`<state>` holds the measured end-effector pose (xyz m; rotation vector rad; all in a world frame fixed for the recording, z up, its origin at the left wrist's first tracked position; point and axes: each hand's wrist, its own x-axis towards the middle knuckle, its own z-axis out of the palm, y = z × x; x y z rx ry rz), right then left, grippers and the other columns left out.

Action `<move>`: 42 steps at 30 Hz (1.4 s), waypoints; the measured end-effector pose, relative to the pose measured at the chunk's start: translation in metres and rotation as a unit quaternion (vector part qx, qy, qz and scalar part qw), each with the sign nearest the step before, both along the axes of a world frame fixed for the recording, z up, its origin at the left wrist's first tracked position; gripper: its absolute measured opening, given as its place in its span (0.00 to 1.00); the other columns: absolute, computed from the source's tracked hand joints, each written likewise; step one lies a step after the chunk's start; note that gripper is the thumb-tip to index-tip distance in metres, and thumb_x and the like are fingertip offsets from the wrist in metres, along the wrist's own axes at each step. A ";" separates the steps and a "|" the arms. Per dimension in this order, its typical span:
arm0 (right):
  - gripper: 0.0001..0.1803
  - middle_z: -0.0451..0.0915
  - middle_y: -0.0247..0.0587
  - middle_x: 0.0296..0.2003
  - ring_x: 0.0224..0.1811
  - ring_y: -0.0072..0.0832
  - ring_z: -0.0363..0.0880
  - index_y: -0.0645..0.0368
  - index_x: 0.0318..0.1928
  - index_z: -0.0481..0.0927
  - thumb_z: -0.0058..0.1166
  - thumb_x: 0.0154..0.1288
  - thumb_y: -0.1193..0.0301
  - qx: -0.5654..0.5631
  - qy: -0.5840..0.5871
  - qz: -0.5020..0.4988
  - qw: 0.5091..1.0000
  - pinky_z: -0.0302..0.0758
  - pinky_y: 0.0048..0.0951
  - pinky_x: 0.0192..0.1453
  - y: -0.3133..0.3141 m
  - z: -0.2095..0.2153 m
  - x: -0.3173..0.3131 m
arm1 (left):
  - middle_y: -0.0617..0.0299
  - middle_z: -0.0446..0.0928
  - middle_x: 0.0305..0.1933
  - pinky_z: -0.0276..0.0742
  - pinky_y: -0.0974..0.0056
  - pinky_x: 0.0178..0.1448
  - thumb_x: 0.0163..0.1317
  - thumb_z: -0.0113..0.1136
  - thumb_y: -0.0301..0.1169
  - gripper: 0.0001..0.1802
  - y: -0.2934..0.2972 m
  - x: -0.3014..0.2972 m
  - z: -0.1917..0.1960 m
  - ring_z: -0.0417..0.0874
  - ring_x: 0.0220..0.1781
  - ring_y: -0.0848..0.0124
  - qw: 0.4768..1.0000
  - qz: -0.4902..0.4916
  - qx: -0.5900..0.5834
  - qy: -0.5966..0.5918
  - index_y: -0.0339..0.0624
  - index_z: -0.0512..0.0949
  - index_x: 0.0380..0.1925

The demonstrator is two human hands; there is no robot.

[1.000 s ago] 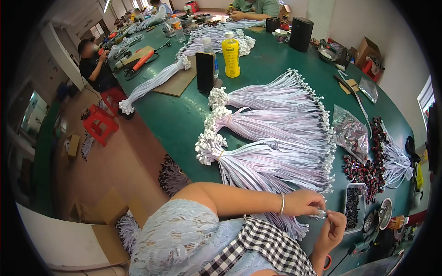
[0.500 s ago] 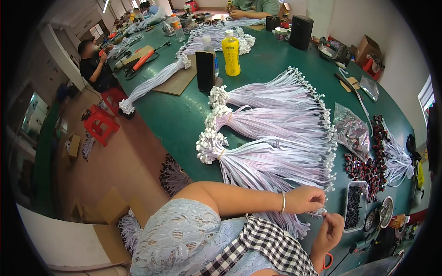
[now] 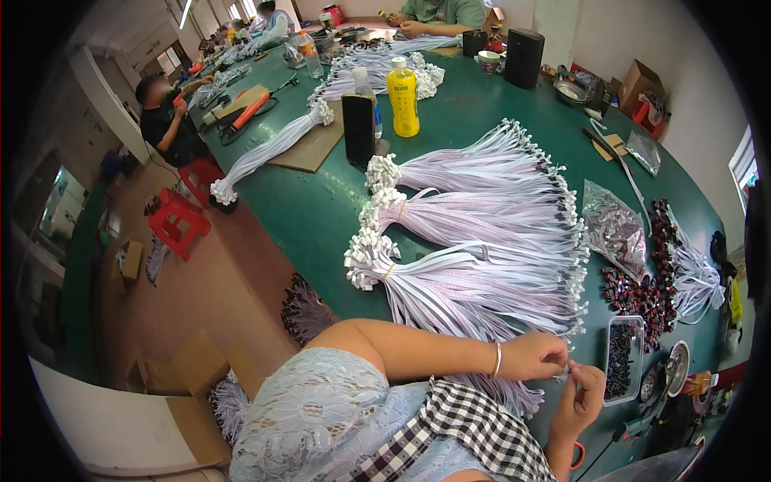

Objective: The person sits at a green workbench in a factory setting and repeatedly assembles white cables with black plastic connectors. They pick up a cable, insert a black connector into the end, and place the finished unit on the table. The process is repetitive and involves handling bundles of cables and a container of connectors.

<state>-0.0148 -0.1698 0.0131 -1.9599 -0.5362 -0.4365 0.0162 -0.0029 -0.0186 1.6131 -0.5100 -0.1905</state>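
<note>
Over the near ends of the flat white cables, my left hand (image 3: 536, 356) pinches a cable end, with its fingers curled and partly hiding it. My right hand (image 3: 580, 398) is closed just beside it, thumb and fingertip pressed on a tiny part too small to name; the fingertips of both hands nearly meet. Three bundles of flat white cable (image 3: 482, 217) fan out ahead of my left forearm. Their tied ends with white connectors (image 3: 371, 255) lie to the left, their loose ends to the right. A clear tray of small black pieces (image 3: 620, 361) stands right of my right hand.
Small red-and-black parts (image 3: 642, 301) are heaped beyond the tray, near a plastic bag (image 3: 614, 221). A phone (image 3: 359, 130), a yellow bottle (image 3: 402, 96) and a black speaker (image 3: 524, 58) stand farther back. Orange scissor handles (image 3: 578, 455) show by my right wrist. Other people sit around the table.
My right hand has risen slightly, bringing its fingertips up against my left hand's. My left hand has shifted slightly; the cable bundles stay in place.
</note>
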 end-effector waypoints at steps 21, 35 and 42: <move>0.07 0.72 0.36 0.39 0.39 0.21 0.73 0.64 0.37 0.73 0.46 0.61 0.86 0.168 0.174 -0.015 0.970 0.72 0.22 0.48 -0.014 -0.007 0.008 | 0.65 0.71 0.24 0.66 0.70 0.30 0.55 0.58 0.28 0.06 0.000 0.001 0.002 0.69 0.26 0.78 0.998 0.017 -0.050 0.018 0.37 0.73 0.28; 0.05 0.74 0.36 0.31 0.32 0.19 0.73 0.64 0.32 0.74 0.50 0.56 0.85 0.150 0.217 -0.039 0.964 0.71 0.19 0.39 -0.018 -0.003 0.012 | 0.60 0.74 0.28 0.71 0.69 0.33 0.55 0.60 0.30 0.08 -0.004 0.007 -0.003 0.74 0.28 0.76 1.000 0.004 0.021 -0.003 0.38 0.77 0.32; 0.07 0.78 0.33 0.34 0.35 0.18 0.75 0.64 0.37 0.78 0.56 0.57 0.81 0.240 0.271 -0.028 0.932 0.72 0.19 0.40 -0.015 -0.015 0.011 | 0.69 0.73 0.34 0.70 0.75 0.39 0.60 0.56 0.24 0.05 0.003 0.003 -0.004 0.72 0.34 0.82 0.996 -0.007 0.019 0.085 0.38 0.74 0.36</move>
